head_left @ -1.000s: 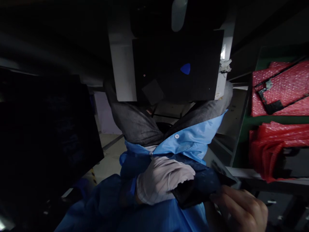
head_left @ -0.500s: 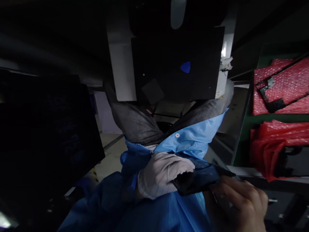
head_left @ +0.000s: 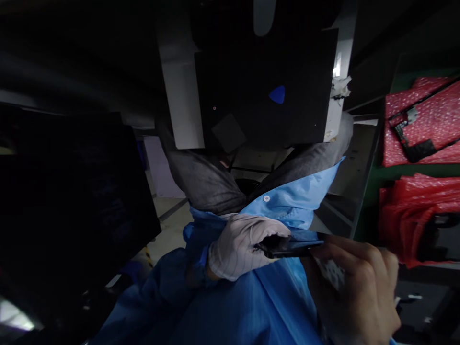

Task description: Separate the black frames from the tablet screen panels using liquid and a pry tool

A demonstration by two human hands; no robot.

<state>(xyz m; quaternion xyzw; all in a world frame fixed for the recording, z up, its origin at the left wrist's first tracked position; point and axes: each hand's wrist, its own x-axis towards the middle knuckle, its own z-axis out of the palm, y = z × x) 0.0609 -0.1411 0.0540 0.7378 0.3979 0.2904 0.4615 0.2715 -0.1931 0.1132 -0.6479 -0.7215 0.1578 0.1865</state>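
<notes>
My left hand (head_left: 241, 247), in a white striped glove, is closed around the left end of a thin, dark, glossy flat panel (head_left: 287, 245). The panel lies almost edge-on in front of my blue smock, and its exact kind is unclear. At its other end, the bare fingers of my right hand (head_left: 362, 278) are pinched on the edge. Something pale and patterned shows under the right fingers, too dim to name. Ahead of my hands, a blue rounded-triangle pick (head_left: 277, 95) rests on a black mat (head_left: 251, 72).
A dark grey square piece (head_left: 229, 133) also lies on the mat. To the right, a green surface (head_left: 372, 211) carries red bubble-wrap bags (head_left: 406, 215) and a thin black frame part (head_left: 419, 149) on pink bubble wrap. A large black panel (head_left: 72, 191) stands at the left.
The dark panel has turned from showing its broad face to nearly edge-on. My right hand has tilted with it, and both hands keep their hold. The view has shifted slightly.
</notes>
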